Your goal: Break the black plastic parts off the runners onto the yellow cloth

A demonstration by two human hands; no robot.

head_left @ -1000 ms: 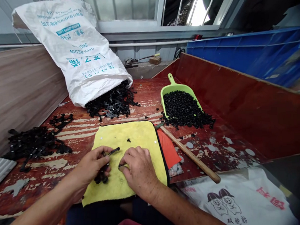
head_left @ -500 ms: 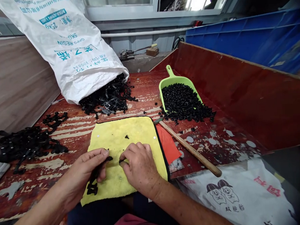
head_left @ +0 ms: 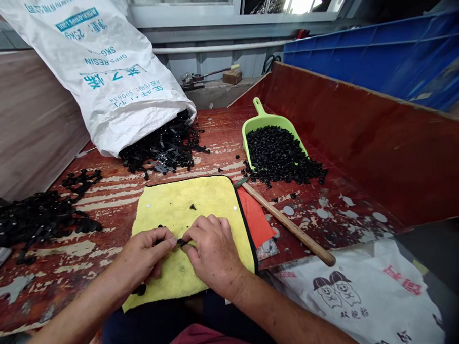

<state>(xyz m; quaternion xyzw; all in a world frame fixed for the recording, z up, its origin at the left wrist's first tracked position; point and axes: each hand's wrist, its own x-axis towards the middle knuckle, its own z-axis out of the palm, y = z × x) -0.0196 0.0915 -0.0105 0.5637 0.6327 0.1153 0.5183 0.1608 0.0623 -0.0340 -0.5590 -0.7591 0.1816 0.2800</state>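
Above a yellow cloth (head_left: 155, 205) with a black edge, my two hands meet at a small black plastic part (head_left: 180, 241). My left hand (head_left: 147, 254) is closed on a black plastic piece, mostly hidden by the fingers; a dark end (head_left: 139, 290) shows below the palm. Thumb and forefinger of my right hand (head_left: 214, 254) pinch a small black plastic part at the meeting point. How the two pieces join is too small to tell. One loose black plug-like part (head_left: 193, 207) lies on the cloth just beyond my hands.
A white sack (head_left: 127, 90) spills black plastic pieces (head_left: 163, 149) at the back. Another pile (head_left: 41, 218) lies left. Right are a green dustpan (head_left: 261, 119) full of small black parts, a wooden-handled hammer (head_left: 288, 225), a red sheet (head_left: 256, 219) and the table's raised board (head_left: 349, 136).
My left hand has moved right, bringing its black piece up against my right fingertips. My right hand has stayed nearly in place. The view has shifted slightly.
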